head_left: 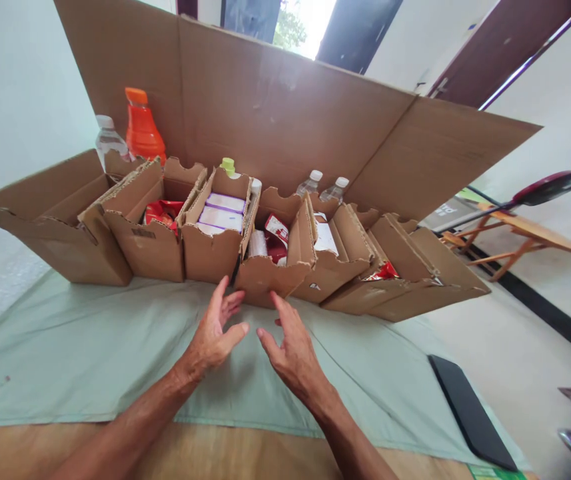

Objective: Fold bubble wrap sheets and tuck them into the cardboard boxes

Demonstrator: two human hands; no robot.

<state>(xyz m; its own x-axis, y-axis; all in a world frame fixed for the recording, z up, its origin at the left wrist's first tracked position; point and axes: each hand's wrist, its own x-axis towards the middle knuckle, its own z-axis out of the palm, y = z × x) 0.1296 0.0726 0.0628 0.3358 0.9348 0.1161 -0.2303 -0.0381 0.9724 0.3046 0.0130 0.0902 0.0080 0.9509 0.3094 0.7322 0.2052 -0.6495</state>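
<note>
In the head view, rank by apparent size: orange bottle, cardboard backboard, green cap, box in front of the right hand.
1. Cardboard backboard
2. Box, though nearer the camera
3. Orange bottle, partly hidden
4. Green cap

Boxes [210, 257] stand on cloth [115, 347], before a panel [285, 113].
</note>
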